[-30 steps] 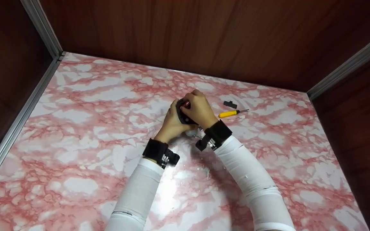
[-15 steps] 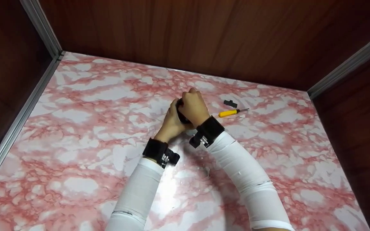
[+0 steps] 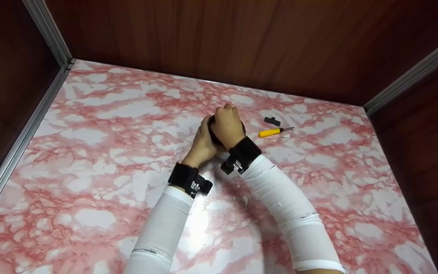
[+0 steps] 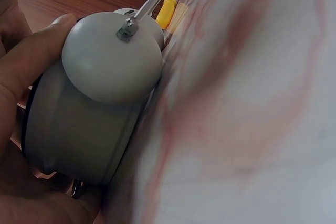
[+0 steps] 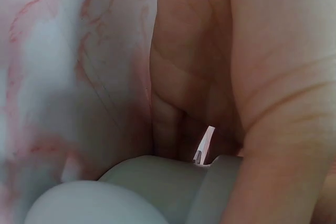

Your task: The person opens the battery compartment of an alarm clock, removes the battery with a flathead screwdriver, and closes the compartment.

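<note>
Right hand has shifted farther over the grey device, its grip unclear; left hand holds the device's left side.

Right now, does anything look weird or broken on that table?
Nothing looks plainly broken. One odd bit: a small black piece lies loose beside the yellow screwdriver. Maybe it belongs to the grey thing the left hand grips; I can't tell.

Pink marbled tabletop, yellow-handled screwdriver lying near small black piece, round grey casing against the surface
</note>
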### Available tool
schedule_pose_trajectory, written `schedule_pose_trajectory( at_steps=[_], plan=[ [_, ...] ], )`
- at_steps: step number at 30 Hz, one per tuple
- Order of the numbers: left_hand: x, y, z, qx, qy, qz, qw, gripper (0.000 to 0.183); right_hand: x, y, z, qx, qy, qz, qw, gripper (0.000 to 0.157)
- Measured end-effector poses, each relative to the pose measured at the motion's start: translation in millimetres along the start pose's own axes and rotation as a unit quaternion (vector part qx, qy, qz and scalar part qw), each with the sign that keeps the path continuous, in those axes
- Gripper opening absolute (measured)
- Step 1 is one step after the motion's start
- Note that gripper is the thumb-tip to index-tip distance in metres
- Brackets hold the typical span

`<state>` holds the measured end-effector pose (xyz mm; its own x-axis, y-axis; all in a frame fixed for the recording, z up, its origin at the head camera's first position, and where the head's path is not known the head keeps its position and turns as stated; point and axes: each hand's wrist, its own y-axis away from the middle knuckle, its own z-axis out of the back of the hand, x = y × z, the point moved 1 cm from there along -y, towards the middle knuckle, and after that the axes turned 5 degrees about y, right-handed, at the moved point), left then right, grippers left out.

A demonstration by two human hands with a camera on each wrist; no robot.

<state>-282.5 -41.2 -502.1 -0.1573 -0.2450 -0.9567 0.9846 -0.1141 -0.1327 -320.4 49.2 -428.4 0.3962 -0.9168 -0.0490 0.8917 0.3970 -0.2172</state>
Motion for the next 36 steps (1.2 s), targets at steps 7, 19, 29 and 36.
schedule_pose_trajectory(
  at_steps=[7, 19, 29, 36],
  plan=[
    [-0.5, 0.3, 0.9, 0.005, 0.007, 0.004, 1.0, 0.112, 0.1, -0.1, -1.8, -0.006, -0.004, -0.002, 1.0, 0.018],
    [-0.6, 0.5, 0.5, 0.0, 0.018, 0.007, 0.9998, 0.115, -4.4, -0.8, 0.4, -0.003, -0.004, -0.019, 1.0, 0.016],
    [-0.2, -0.2, -0.3, -0.003, 0.01, 0.023, 0.9997, 0.115, -4.8, 0.7, 1.3, -0.005, 0.017, -0.013, 1.0, 0.014],
    [0.3, -0.8, -1.1, -0.011, 0.03, -0.005, 0.9995, 0.111, -7.3, 2.1, 1.1, -0.008, -0.03, -0.027, 0.999, 0.012]
  ],
)
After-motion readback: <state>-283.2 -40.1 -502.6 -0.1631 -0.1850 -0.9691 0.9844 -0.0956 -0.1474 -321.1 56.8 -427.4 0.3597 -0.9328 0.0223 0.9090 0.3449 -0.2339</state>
